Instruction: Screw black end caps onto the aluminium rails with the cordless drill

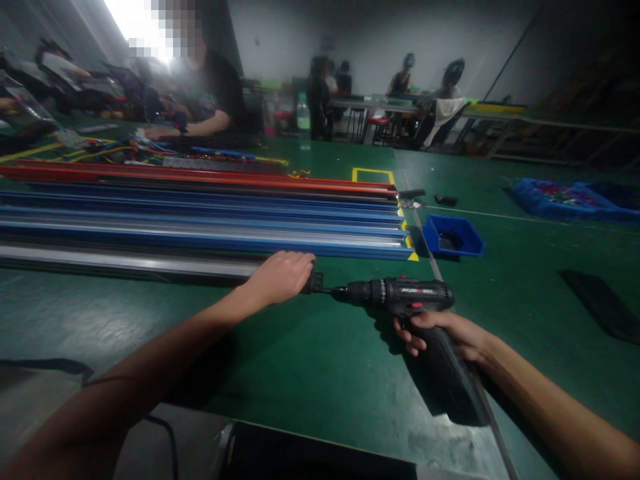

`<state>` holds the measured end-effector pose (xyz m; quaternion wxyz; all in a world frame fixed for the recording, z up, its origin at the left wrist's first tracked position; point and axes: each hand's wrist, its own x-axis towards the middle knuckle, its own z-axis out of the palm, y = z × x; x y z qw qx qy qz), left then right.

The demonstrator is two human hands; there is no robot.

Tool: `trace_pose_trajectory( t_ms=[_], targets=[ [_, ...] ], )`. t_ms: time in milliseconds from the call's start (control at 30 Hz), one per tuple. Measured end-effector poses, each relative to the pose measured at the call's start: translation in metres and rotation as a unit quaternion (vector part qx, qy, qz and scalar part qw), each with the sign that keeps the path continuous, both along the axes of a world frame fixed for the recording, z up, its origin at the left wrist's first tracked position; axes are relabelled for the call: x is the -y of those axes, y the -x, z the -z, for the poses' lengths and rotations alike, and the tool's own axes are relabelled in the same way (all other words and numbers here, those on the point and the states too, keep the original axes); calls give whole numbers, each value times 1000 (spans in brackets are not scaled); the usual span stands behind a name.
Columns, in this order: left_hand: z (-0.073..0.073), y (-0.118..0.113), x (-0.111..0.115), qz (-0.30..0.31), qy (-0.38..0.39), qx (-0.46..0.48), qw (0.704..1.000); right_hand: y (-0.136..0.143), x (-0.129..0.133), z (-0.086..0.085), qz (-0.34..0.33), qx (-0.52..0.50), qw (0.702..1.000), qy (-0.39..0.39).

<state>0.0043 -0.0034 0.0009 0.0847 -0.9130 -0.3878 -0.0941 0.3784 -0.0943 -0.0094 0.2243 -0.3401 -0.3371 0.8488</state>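
My left hand (283, 277) is wrapped over the right end of a long black and silver metal profile (150, 262) lying on the green table (310, 373). A small black end piece (318, 281) shows just past its fingers. In my right hand (435, 330) is a black cordless drill (410, 293), held by its handle and pointing left. The drill's bit (327, 290) reaches the black end piece; whether it sits in a screw is too small to tell. Behind the profile lie several blue profiles (250, 230) side by side.
Orange-red profiles (200, 177) lie behind the blue ones. A blue bin (453, 237) with dark parts stands right of them. Further right are a dark flat object (600, 303) and a blue bag-like tray (555, 200). Across the table a person (220, 93) works near wires and a bottle (303, 113).
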Motion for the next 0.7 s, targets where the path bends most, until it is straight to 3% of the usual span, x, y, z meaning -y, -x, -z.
trace_pose_trajectory(
  t_ms=[700],
  targets=[
    [1, 1, -1, 0, 1, 11, 1000, 4, 2, -5, 13, -3, 1000, 6]
  ],
)
